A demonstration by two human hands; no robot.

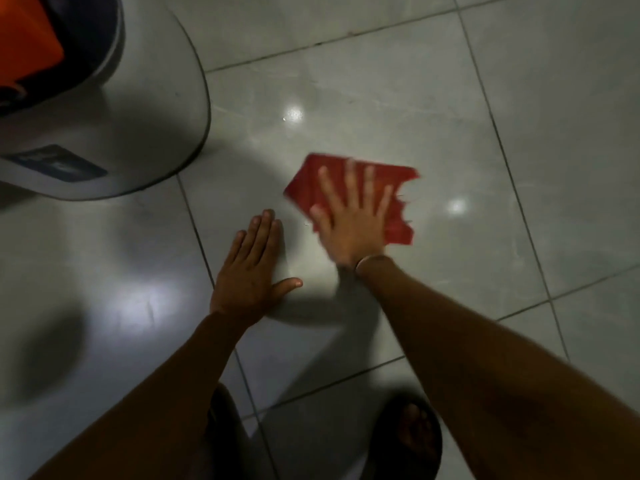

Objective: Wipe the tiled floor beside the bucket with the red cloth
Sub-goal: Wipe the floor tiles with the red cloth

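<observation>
my right hand [349, 220] flat, fingers spread, pressing flat red cloth [398, 199]; grey plastic bucket [104, 133] far left; left hand [254, 271] released, bracing.

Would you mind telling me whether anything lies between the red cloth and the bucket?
Nothing visible does: bare tiled floor separates the red cloth, pressed flat under the right hand, from the bucket. The left hand rests nearer the person.

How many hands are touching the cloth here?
1: the right hand lies spread flat on the red cloth; the left hand rests on bare tile beside it.
</observation>
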